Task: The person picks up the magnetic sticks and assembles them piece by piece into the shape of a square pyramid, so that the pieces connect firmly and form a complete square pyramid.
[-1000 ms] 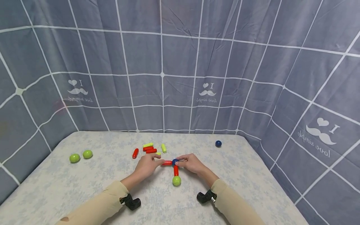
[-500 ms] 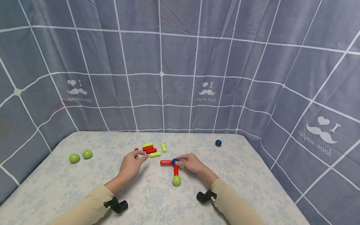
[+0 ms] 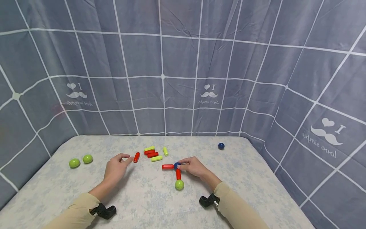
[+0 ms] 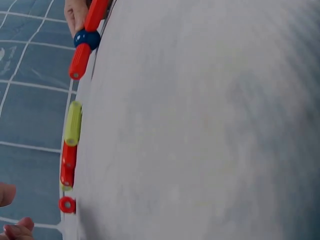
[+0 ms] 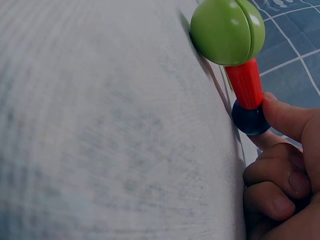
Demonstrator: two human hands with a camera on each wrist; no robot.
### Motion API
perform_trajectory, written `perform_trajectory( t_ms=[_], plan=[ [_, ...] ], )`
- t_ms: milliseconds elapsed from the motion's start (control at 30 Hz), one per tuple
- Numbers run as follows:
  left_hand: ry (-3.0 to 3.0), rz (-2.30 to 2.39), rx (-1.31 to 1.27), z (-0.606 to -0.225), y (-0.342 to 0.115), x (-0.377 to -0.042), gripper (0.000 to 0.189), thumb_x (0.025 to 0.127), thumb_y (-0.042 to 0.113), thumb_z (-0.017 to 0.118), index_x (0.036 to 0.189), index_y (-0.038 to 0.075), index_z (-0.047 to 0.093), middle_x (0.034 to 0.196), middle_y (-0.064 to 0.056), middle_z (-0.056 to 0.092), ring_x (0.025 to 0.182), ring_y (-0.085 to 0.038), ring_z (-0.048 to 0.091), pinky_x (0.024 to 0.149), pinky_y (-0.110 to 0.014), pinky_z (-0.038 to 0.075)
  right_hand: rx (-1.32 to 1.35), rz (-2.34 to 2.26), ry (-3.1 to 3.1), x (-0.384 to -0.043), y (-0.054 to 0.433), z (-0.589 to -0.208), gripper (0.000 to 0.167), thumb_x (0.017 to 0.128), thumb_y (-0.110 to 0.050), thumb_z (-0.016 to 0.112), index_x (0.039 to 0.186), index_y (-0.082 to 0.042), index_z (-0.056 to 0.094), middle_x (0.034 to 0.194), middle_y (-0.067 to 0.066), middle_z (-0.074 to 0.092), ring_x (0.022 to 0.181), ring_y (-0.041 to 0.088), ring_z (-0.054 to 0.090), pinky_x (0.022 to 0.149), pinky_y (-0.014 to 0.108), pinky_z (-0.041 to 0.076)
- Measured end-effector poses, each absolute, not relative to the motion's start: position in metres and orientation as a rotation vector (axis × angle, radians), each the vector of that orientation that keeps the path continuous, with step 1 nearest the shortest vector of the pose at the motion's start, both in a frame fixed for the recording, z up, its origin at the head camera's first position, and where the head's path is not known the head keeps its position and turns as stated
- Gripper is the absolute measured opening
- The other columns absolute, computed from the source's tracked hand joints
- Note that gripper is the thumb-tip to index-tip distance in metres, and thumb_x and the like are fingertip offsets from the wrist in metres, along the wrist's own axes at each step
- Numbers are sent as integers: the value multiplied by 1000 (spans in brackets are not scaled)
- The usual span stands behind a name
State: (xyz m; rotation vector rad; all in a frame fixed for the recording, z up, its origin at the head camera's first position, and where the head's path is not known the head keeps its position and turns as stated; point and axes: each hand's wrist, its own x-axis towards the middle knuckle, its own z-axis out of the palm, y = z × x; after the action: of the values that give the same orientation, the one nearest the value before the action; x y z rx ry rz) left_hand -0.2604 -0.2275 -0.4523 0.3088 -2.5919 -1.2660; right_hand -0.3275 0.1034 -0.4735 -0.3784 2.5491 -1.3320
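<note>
My right hand (image 3: 194,167) pinches a blue ball (image 5: 250,119) between thumb and finger, at the corner of a joined piece on the table. One red rod (image 3: 168,166) sticks out from that ball to the left. Another red rod (image 5: 245,82) links it to a green ball (image 3: 179,184) nearer the person. My left hand (image 3: 116,168) holds nothing; its thumb and fingers stand apart, just left of a loose red rod (image 3: 136,157). In the left wrist view only its fingertips (image 4: 20,229) show, at the lower left edge.
Several red and yellow-green rods (image 3: 152,155) lie in a loose group behind the joined piece. Two green balls, one of them a green ball (image 3: 74,163), lie at the far left. A loose blue ball (image 3: 221,146) sits back right. A grey curtain (image 3: 183,95) hangs behind the table.
My left hand has let go of the left red rod of the joined piece and moved left, past the loose rods. The right hand stays on the blue ball.
</note>
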Motion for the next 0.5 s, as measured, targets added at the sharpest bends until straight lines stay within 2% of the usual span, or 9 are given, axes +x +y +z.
perform_trajectory(
  t_ms=[267, 500],
  plan=[
    [-2519, -1195, 446, -456, -257, -263, 41, 99, 37, 62, 126, 7, 65, 70, -2, 50, 56, -19, 45, 51, -33, 36, -378, -1339, 2544, -329, 103, -475, 33, 89, -33, 77, 116, -15, 77, 61, -4, 43, 58, 14, 37, 56, 27, 29],
    [-2436, -1210, 526, -456, -280, -264, 51, 99, 39, 60, 135, 2, 58, 74, -5, 55, 59, -19, 48, 54, -34, 38, -398, -1342, 2540, -330, 104, -476, 34, 89, -32, 77, 117, -13, 76, 62, -4, 44, 57, 13, 38, 55, 26, 29]
  ],
)
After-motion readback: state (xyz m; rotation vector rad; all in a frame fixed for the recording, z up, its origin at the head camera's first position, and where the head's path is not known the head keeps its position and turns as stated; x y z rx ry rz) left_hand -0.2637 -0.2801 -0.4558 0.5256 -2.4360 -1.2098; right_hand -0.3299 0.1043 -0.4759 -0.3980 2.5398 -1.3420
